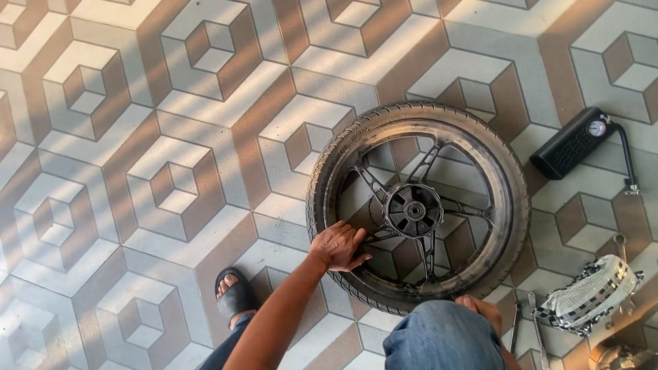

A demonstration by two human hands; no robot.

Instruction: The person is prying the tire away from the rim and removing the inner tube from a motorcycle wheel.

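Motorcycle wheel (418, 205) lying flat on the patterned tile floor (137, 137), black tyre mounted on a dark spoked rim, hub (414, 210) at centre. Left hand (338, 247) resting on the tyre at the wheel's lower-left edge, fingers spread over the tread and rim lip, grip released, palm down, not closed around anything. Right hand (480, 310) at the wheel's lower edge, touching the tyre, largely hidden behind a denim-covered knee (442, 339); grip state cannot be told. Sandalled foot (234, 293) left of the wheel, below its lower-left edge. Black portable air pump (572, 142) with round gauge and hose, right of the wheel, apart from it. Checked cloth bundle (593, 294) and metal tyre levers (538, 332) lower right of the wheel.
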